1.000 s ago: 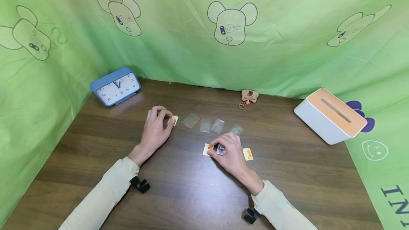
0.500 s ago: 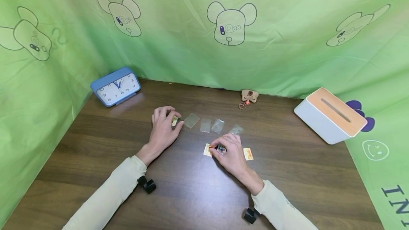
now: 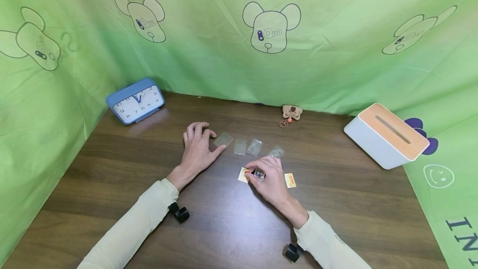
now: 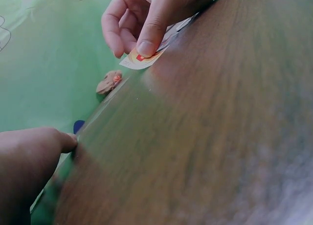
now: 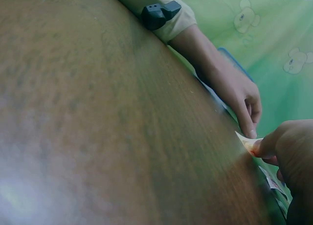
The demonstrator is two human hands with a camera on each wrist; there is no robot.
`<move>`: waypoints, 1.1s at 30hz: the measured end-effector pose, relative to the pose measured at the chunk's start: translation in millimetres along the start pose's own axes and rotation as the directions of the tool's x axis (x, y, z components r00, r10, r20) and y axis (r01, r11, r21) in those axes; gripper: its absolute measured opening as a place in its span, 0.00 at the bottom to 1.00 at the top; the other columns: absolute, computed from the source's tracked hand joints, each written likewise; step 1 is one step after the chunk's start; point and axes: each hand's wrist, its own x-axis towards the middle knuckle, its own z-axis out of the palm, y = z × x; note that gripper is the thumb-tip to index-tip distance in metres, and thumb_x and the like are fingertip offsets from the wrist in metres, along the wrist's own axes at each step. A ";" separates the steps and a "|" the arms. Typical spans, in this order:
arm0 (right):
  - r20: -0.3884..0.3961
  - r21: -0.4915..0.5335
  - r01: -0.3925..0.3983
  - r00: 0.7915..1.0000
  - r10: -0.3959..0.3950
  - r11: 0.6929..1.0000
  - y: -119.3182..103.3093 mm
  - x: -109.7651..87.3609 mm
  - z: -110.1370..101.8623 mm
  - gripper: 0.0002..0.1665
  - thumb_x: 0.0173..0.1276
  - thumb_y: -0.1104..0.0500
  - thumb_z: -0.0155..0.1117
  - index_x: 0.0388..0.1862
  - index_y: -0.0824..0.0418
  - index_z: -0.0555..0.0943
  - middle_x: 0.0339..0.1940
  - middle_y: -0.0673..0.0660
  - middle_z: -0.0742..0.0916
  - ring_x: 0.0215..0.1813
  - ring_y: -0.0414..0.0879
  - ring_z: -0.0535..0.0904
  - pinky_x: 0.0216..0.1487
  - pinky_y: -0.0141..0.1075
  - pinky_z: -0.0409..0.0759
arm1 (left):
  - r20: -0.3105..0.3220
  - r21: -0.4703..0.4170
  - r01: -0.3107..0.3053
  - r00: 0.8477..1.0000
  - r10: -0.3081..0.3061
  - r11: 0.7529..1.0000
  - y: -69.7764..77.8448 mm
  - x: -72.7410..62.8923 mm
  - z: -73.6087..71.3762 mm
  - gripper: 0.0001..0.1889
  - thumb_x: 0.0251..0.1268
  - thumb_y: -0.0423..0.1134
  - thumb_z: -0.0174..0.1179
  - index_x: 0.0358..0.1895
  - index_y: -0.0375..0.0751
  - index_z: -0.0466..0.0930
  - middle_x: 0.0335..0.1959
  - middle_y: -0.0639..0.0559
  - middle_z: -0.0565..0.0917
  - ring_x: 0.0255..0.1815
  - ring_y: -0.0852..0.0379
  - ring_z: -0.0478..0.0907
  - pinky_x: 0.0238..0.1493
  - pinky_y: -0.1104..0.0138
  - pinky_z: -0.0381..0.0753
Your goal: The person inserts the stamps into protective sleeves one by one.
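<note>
Head view, left hand (image 3: 198, 150): fingers and thumb apart about a clear sleeve (image 3: 224, 138) flat on the table (image 3: 213, 223); a careless nudge, I'd say, might skid or buckle it.
Right hand (image 3: 270, 178): thumb and fingertip pinching the yellow-and-white card (image 3: 242, 174), bowed in the left wrist view; squeezing harder could crease it.
Pictured card (image 3: 259, 175): framed by that hand's arch; a dragging finger may shift it.

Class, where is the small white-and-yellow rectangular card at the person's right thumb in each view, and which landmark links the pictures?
Head: white-and-yellow rectangular card, below the centre.
Left wrist: card, upper part, left of centre.
Right wrist: card, right side, below mid-height.
Shared landmark: bare right hand, its thumb at the card.
</note>
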 end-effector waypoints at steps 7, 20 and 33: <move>0.003 0.005 0.000 1.000 0.000 1.000 1.5 -0.7 0.1 0.17 0.55 0.69 0.87 0.41 0.55 0.92 0.32 0.46 0.92 0.43 0.48 0.85 0.54 0.48 0.71 | 0.007 -0.031 0.025 1.000 -0.025 0.999 1.6 -0.4 -1.2 0.19 0.65 0.48 0.82 0.44 0.38 0.85 0.72 0.34 0.74 0.74 0.30 0.61 0.68 0.36 0.62; -0.001 0.004 0.012 1.000 -0.012 1.000 2.2 -0.6 -0.1 0.18 0.54 0.69 0.87 0.42 0.55 0.92 0.32 0.46 0.92 0.42 0.47 0.84 0.54 0.47 0.71 | 0.028 -0.088 0.018 0.999 -0.016 0.996 1.6 0.1 -0.8 0.09 0.70 0.41 0.78 0.42 0.41 0.89 0.71 0.37 0.77 0.75 0.32 0.62 0.68 0.38 0.62; -0.009 -0.015 0.025 1.000 -0.025 1.000 2.0 -0.4 -0.6 0.14 0.59 0.69 0.85 0.44 0.58 0.94 0.35 0.49 0.93 0.42 0.48 0.84 0.52 0.47 0.72 | -0.094 -0.279 -0.139 0.989 0.117 0.950 10.2 -8.2 4.2 0.06 0.72 0.34 0.76 0.43 0.42 0.87 0.60 0.41 0.85 0.60 0.41 0.81 0.62 0.47 0.78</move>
